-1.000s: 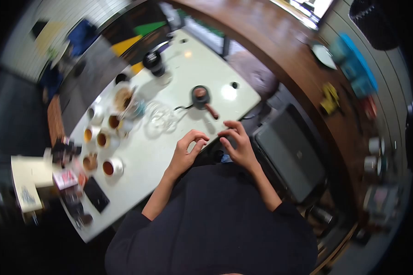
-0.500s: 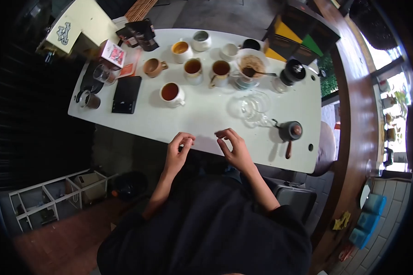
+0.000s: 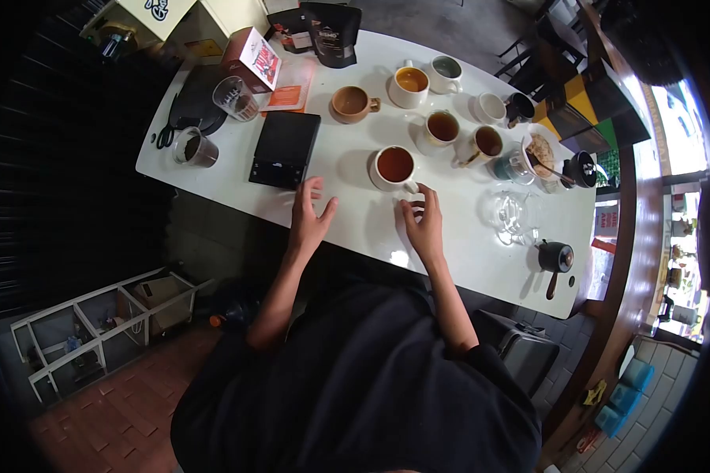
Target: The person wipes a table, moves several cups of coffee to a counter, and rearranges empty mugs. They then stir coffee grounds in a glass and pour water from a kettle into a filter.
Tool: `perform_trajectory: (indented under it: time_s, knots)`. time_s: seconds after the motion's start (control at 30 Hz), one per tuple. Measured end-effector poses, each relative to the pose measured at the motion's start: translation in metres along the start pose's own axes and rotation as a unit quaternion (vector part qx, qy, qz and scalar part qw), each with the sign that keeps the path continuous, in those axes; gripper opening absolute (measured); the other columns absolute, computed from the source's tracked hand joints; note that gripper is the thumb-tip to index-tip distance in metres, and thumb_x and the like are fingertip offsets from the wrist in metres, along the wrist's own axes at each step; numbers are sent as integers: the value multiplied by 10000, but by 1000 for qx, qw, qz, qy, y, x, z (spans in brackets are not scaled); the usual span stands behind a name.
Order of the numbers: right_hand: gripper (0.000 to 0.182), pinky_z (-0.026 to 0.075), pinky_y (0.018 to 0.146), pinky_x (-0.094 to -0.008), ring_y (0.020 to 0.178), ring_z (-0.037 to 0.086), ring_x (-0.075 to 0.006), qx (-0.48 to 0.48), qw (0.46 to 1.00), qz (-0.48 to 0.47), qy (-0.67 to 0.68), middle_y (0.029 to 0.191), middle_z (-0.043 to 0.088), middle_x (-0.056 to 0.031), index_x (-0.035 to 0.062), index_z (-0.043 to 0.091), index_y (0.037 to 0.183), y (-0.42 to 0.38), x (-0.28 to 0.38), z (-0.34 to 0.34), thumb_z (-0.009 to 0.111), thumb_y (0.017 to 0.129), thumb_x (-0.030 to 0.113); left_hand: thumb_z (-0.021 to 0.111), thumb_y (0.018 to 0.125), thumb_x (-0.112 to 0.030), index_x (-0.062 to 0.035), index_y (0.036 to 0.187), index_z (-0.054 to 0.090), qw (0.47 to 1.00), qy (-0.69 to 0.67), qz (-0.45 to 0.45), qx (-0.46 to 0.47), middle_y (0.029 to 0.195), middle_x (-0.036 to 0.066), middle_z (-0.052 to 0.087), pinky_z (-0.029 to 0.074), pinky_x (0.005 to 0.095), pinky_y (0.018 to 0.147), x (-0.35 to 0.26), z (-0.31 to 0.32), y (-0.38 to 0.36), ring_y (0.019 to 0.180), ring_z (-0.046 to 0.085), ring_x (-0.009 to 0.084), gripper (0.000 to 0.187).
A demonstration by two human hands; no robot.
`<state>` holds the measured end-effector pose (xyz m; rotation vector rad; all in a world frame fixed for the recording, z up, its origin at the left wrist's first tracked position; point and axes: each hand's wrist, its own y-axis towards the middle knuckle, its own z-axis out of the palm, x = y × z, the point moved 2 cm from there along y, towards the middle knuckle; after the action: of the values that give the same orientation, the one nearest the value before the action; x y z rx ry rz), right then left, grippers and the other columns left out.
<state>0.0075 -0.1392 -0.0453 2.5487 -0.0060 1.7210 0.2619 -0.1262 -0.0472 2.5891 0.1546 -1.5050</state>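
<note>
A white cup of reddish-brown tea (image 3: 394, 167) stands close in front of me, its handle turned toward my right side. My right hand (image 3: 424, 226) is at that handle, fingertips right by it, thumb and fingers apart. Over the table's near edge, my left hand (image 3: 312, 221) is open and holds nothing, its fingers spread below the black digital scale (image 3: 285, 148). Beyond the white cup are two more cups of dark tea (image 3: 442, 128), (image 3: 483, 147) and a brown cup (image 3: 353, 104).
The white table (image 3: 347, 213) also bears a glass server (image 3: 515, 217), a small black pot with a wooden handle (image 3: 556, 257), and a dripper with wet coffee grounds (image 3: 540, 154). On the left are a clear glass (image 3: 235, 98), a cup of grounds (image 3: 196, 148) and black scissors (image 3: 166, 135). Black coffee bags (image 3: 331, 35) stand behind.
My view has swung left, so the table's things sit further right. Both hands have reached forward and parted, the right to the white cup's handle, the left toward the scale.
</note>
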Motion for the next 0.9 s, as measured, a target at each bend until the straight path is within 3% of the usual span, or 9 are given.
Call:
perform_trajectory:
  time_s: [0.03,0.1,0.13,0.27,0.47,0.57,0.77,0.87,0.9]
  knots:
    - [407,555,712,-352,909,693,-263,-8,1000,1,-11,1194,592,-184,-26,524,1289,3,-5,3,686,940,104,763,888,-216,-73,1291,524,1000,-1,-1,-2,1172,72,584,482,375,891,4,-5,5,1063,601,214,490]
    - [367,559,701,-354,883,698,-266,-12,1000,0,-26,1157,602,-192,-40,540,1252,9,-7,5,681,947,107,846,769,-322,-107,1406,435,961,228,42,-150,1324,102,487,423,505,985,11,-19,11,1231,506,318,788]
    - [330,560,701,-357,858,702,-269,-16,999,-9,-39,1126,611,-196,-49,553,1216,10,-6,4,675,955,111,882,689,-397,-128,1465,372,962,225,21,-154,1455,147,386,346,575,1065,23,-26,17,1345,400,391,966]
    - [276,556,693,-363,821,706,-276,-16,998,-9,-68,1046,635,-201,-67,578,1142,15,4,-1,651,984,146,897,646,-437,-145,1526,280,937,299,43,-175,1540,249,269,263,624,1140,50,-42,46,1427,271,459,1114]
    - [273,555,696,-363,821,705,-279,-17,997,11,-81,1005,650,-195,-67,596,1120,20,3,2,641,995,171,880,647,-428,-198,1541,267,940,316,45,-120,1546,237,254,270,643,1116,52,-51,62,1421,276,450,1108]
    - [236,545,713,-353,811,716,-250,-34,996,-4,-78,932,687,-170,-41,603,1092,21,-3,3,624,1011,179,874,650,-409,-188,1532,269,937,331,32,-106,1548,189,270,257,597,1153,53,-59,66,1443,272,418,1093]
    - [200,548,732,-341,837,723,-238,-23,997,3,-74,926,689,-154,-53,626,1034,24,1,4,592,1021,143,880,638,-424,-188,1540,274,945,308,65,-87,1556,201,258,270,609,1124,66,-76,77,1431,273,420,1111]
    - [181,552,739,-347,852,726,-243,-29,997,2,-77,933,678,-157,-62,622,1037,24,2,7,587,1016,114,890,629,-473,-181,1536,282,947,306,69,-76,1570,207,240,229,618,1155,68,-77,76,1451,242,424,1130]
    - [160,554,738,-365,835,710,-285,-31,997,3,-68,944,662,-175,-67,624,1034,23,6,7,595,1000,86,893,626,-495,-177,1535,284,945,309,73,-74,1573,211,237,214,624,1164,66,-77,76,1457,233,427,1139]
